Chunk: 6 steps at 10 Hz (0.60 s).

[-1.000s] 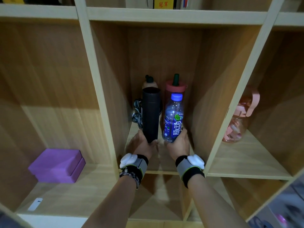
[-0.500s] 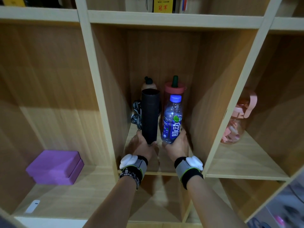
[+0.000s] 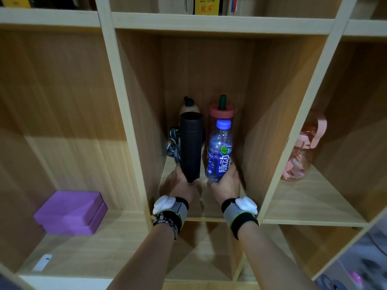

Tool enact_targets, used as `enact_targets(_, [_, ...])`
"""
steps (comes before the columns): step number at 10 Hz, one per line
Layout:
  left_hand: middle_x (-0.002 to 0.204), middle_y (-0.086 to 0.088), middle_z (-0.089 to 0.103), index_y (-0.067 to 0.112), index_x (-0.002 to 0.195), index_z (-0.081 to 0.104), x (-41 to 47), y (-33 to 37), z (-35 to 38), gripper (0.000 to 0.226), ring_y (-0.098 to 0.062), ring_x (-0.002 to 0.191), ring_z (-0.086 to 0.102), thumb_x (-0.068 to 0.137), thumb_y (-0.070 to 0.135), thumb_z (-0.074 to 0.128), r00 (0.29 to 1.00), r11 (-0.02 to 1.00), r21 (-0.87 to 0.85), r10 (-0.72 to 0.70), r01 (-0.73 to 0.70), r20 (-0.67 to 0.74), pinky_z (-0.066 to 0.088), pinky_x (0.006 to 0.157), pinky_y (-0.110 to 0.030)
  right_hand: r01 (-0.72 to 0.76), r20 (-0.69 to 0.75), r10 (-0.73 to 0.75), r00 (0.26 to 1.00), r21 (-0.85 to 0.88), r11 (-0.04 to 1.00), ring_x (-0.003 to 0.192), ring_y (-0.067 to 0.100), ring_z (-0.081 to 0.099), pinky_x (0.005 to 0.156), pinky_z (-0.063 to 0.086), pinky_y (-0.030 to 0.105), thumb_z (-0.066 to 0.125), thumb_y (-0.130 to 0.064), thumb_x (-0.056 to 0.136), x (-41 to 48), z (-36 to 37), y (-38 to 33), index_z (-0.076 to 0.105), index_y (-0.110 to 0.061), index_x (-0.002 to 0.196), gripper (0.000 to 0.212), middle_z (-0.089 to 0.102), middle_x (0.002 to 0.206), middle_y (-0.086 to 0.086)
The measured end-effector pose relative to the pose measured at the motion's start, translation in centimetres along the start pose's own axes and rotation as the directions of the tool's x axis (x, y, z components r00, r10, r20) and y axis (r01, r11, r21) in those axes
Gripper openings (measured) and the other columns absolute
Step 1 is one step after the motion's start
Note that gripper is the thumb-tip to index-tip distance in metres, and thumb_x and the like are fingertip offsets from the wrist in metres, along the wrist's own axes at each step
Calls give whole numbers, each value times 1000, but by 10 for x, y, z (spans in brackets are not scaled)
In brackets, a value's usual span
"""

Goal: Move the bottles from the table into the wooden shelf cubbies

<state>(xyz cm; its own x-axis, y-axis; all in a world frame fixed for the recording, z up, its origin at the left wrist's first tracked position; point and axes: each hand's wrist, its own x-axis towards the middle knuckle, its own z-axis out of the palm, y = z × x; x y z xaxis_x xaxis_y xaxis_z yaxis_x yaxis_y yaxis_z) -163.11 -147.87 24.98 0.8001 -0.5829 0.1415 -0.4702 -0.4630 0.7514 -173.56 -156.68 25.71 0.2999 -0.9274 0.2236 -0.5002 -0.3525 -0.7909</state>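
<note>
head view: two bottles are held inside the middle cubby (image 3: 142, 105).
left hand (image 3: 180, 183): curled round the base of the black flask (image 3: 190, 143).
right hand (image 3: 226, 183): curled round the foot of the blue-labelled bottle (image 3: 219, 155).
step: placing.
next: both to be stood flat, then released.

Black flask (image 3: 191, 146), blue-labelled bottle (image 3: 219, 155)

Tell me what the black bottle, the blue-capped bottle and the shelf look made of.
Black bottle: opaque, matte, no glare; coated metal or plastic, I cannot tell which.
Blue-capped bottle: thin clear plastic, see-through above a glossy printed blue label.
Shelf: pale boards with even wood grain and a smooth, low-sheen face; possibly laminate or veneer.
</note>
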Motion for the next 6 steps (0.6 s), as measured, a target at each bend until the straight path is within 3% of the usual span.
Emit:
enact_targets(1, [145, -5, 53, 22, 155, 24, 0, 0, 0, 87, -29, 131, 52, 85, 44, 71, 1000, 1000, -3, -7, 7, -1, 46, 108, -47, -10, 8, 10, 1000, -9, 1000, 123, 35, 53, 96, 51, 43, 79, -20, 72, 0, 0, 0, 26, -10, 150, 95, 49, 137, 16])
enact_targets(2, [140, -3, 56, 34, 152, 16, -2, 0, -1, 95, -27, 125, 56, 76, 46, 72, 1000, 997, -71, -18, 19, 22, 49, 104, -48, -12, 10, 12, 1000, 3, 1000, 128, 36, 48, 99, 47, 41, 79, -19, 74, -1, 0, 1, 19, -8, 153, 100, 45, 140, 18])
enact_targets(3, [143, -4, 48, 35, 153, 12, -5, 2, -3, 105, -27, 129, 50, 69, 42, 74, 1000, 996, -91, 22, -24, -21, 47, 105, -49, 16, 5, -16, 1000, -51, 999, 137, 36, 36, 109, 37, 42, 83, -23, 72, -7, -3, -3, 9, -5, 156, 113, 34, 148, 19])
enact_targets(4, [153, -11, 36, 18, 160, 10, -10, 7, -3, 112, -30, 143, 35, 73, 34, 79, 985, 993, 30, 120, -117, -124, 32, 119, -45, 89, -18, -92, 996, -132, 987, 142, 37, 28, 116, 31, 43, 87, -30, 68, -16, -6, -2, 6, -2, 156, 122, 27, 153, 20])
enact_targets(5, [167, -12, 18, 10, 162, 5, -19, 10, -8, 113, -29, 156, 12, 79, 36, 79, 975, 983, 129, 153, -133, -163, 7, 126, -41, 183, -26, -193, 981, -218, 959, 143, 37, 28, 117, 30, 44, 87, -33, 65, -29, -15, -4, 11, -3, 155, 121, 28, 153, 19])
enact_targets(6, [171, -12, 3, 13, 162, -7, -27, 6, -13, 114, -30, 158, -6, 86, 47, 71, 975, 966, 209, 182, -154, -124, -4, 128, -44, 235, -16, -251, 968, -302, 924, 148, 37, 19, 119, 24, 46, 79, -36, 70, -37, -26, -9, 7, -6, 156, 116, 21, 159, 18])
